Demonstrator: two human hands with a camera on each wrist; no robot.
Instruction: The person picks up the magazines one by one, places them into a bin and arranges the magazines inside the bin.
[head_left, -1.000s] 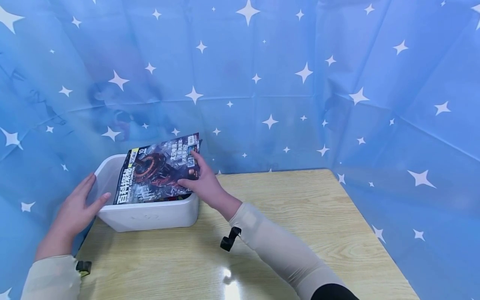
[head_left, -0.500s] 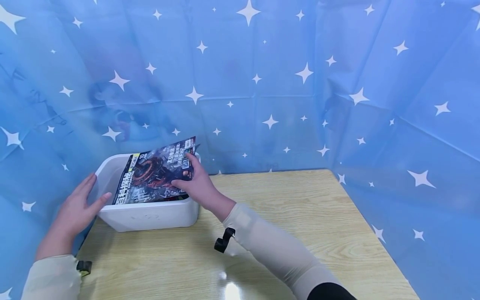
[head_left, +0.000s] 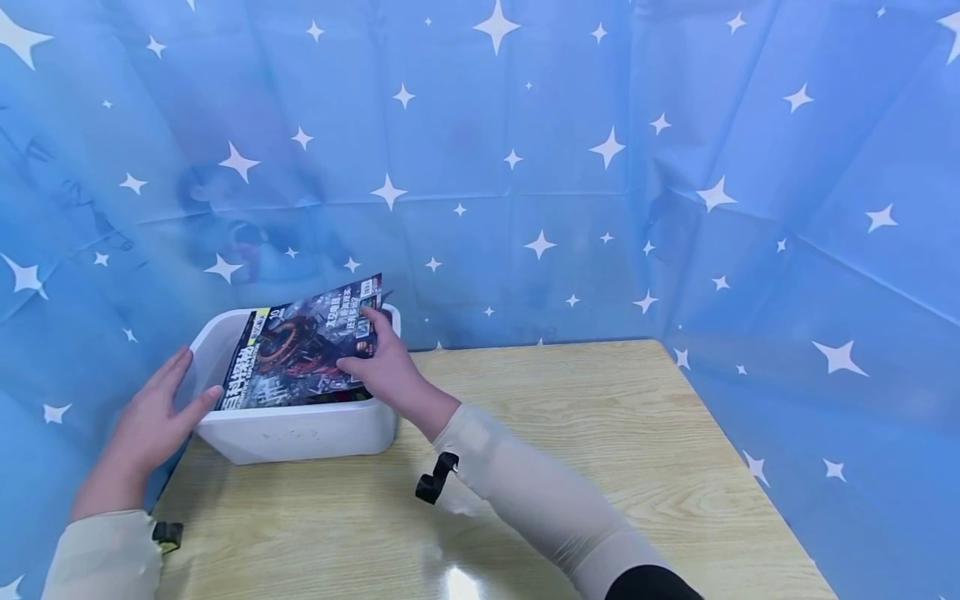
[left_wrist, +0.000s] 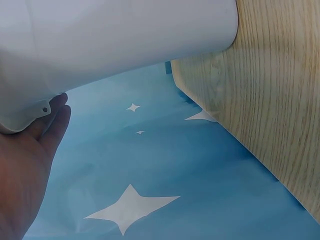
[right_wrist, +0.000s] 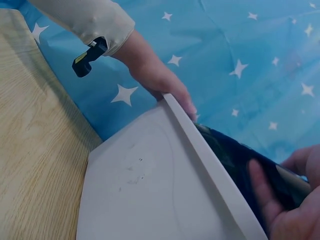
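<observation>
A white plastic bin (head_left: 300, 437) stands at the left of the table. My left hand (head_left: 146, 417) grips its left end, thumb over the rim and fingers outside; in the left wrist view, fingertips (left_wrist: 61, 112) show beside the rim. A dark magazine (head_left: 303, 342) with white Chinese lettering and a red ring-shaped machine slants in the bin's opening, its right end raised above the rim. At that right end my right hand (head_left: 397, 375) holds it, the thumb across the cover. Other printed matter peeks out beneath the magazine, mostly hidden.
The pale wooden table (head_left: 585, 442) extends right of the bin. A blue curtain (head_left: 480, 167) with white stars hangs close behind the bin and along both sides. Small black devices are strapped at both wrists.
My right hand has moved left and slightly down with the magazine, which has slid further over the bin and sits lower. My left hand has stayed at the rim.
</observation>
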